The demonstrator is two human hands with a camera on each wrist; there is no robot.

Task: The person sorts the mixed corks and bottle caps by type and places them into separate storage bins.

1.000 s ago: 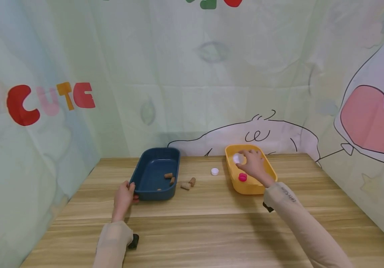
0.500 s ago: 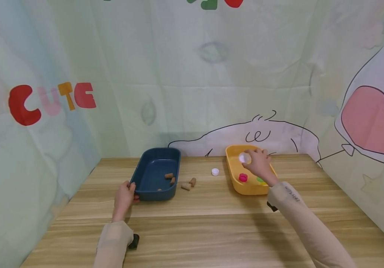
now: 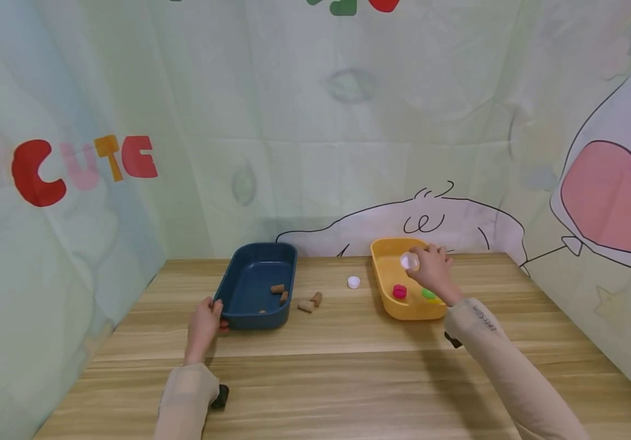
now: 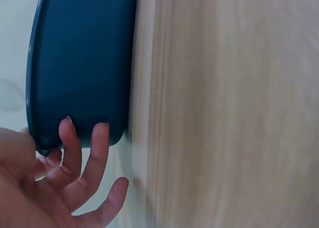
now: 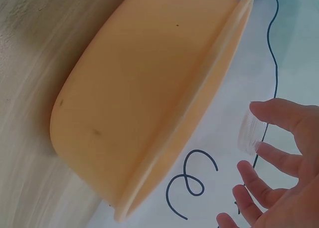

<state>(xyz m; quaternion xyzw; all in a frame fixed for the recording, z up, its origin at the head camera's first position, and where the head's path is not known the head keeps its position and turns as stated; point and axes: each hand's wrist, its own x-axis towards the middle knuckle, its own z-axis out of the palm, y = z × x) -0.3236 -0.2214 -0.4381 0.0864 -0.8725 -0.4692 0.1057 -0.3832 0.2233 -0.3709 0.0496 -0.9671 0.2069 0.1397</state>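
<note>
So the right hand has a clear, round plastic cap with a ridged edge pinched right at the tips of the thumb and index finger, and the other three fingers are bent and spread apart, off the cap. From the head view the cap sits just left of those fingertips, up over the yellow-orange plastic basin with rounded corners; on the wrist cam the fingers are clear of its rim. Below the pinch and a bit toward the person there's a bright pink round cap in that basin, plus a lime green round cap right by the underside of the wrist with a bit of yellow showing next to it. Well left of those fingers, a small white round cap is on the wood-grain table. The left hand grips the near left corner of a dark blue plastic basin, two fingertips pressed on the outer wall and another finger sticking out free. Right of those fingers, inside, are brown cylindrical corks, one mostly hidden, and past the far wall two more tan corks touch each other.
</note>
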